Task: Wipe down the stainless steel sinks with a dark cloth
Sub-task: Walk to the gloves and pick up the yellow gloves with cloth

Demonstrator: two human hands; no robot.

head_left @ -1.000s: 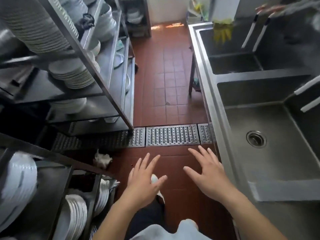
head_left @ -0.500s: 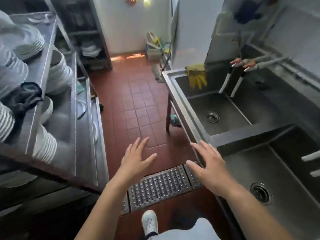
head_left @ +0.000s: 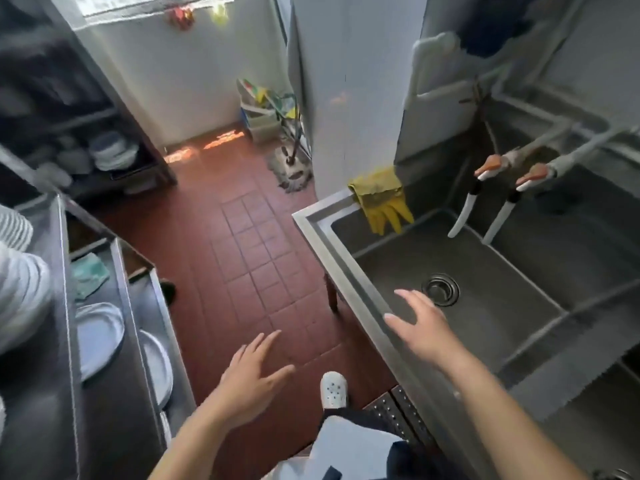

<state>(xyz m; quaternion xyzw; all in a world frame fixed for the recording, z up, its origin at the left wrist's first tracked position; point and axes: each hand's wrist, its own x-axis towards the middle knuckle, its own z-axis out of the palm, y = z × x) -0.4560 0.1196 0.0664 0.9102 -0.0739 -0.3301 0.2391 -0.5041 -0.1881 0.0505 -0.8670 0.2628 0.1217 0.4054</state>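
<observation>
Stainless steel sinks (head_left: 502, 306) occupy the right side of the view, set in a steel bench (head_left: 346, 268) whose front rim runs diagonally from lower right to upper centre. No dark cloth can be identified in either hand; a dark fabric item (head_left: 491, 26) hangs high on the wall above the sinks, blurred.

Nearest the camera, a white perforated shoe (head_left: 333, 389) stands on the red tile floor (head_left: 249, 244), beside a perforated metal floor grate (head_left: 398, 414).

The left hand (head_left: 252, 379) is released, fingers spread and straight, held over the floor and holding nothing. The right hand (head_left: 420, 323) is also released, fingers extended, positioned over the front rim of the near basin and holding nothing. Whether it touches the rim cannot be determined.

The basin drain (head_left: 440, 289) lies just beyond the right fingertips. At left, steel shelving (head_left: 131, 306) carries white plates (head_left: 98, 337) and a green cloth (head_left: 88, 273).

Farther back, 1 pair of yellow rubber gloves (head_left: 382, 202) is draped over the far left rim of the basin. 2 taps with orange handles (head_left: 512, 171) extend over the basin, each fitted with a white spout.

A mop (head_left: 291, 168) rests on the floor against the white wall.
</observation>
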